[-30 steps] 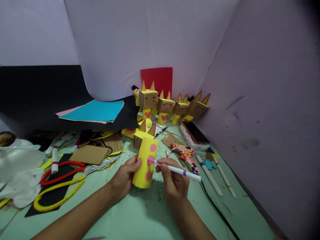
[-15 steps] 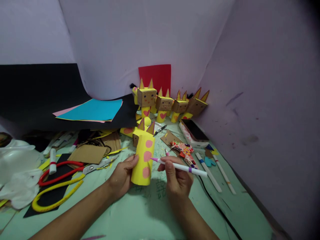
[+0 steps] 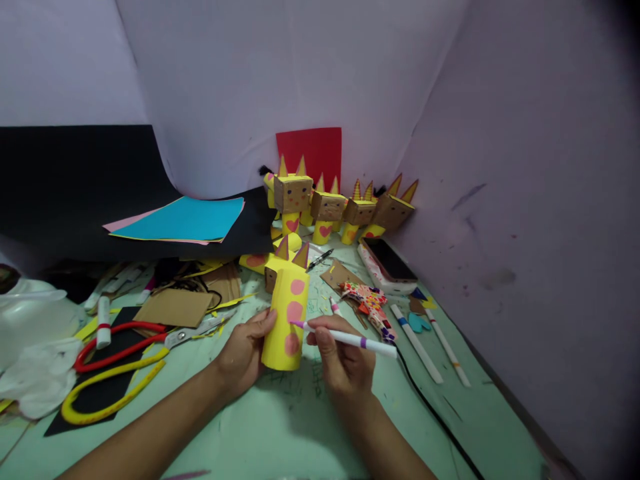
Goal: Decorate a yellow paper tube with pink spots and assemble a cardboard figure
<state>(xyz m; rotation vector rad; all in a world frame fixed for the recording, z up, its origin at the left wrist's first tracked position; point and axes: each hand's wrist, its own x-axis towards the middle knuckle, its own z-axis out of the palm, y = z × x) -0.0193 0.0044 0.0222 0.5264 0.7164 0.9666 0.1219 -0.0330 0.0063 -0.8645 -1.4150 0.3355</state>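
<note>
Held the yellow paper tube (image 3: 280, 327) in the left hand (image 3: 245, 350), at the middle of the work place, above the green table (image 3: 250, 440), almost upright with a slight lean. Pressed the thumb to its left side. Had the right hand (image 3: 345, 357) narrow around a white marker (image 3: 345, 338) – in a writing grip, with the purple tip at the lower edge of the middle pink spot (image 3: 295, 311). Could not tell, from this view, between touching the paper and being just above it.

Judged the step in hand as decorating the tube, probably adding purple to the spot. Called next, by this judgement, for a light tip along the curve and a steady left hold, without flattening the tube.

Saw a box-headed figure (image 3: 285, 262) just behind the upper rim – so little room for pushing forward. Noticed, on the left, the blades of the scissors (image 3: 177, 339) near the left hand; on the right, a flower-patterned thing (image 3: 367, 300) and a blue-banded marker (image 3: 417, 344). Found the most open room nearer, between the forearms.
</note>
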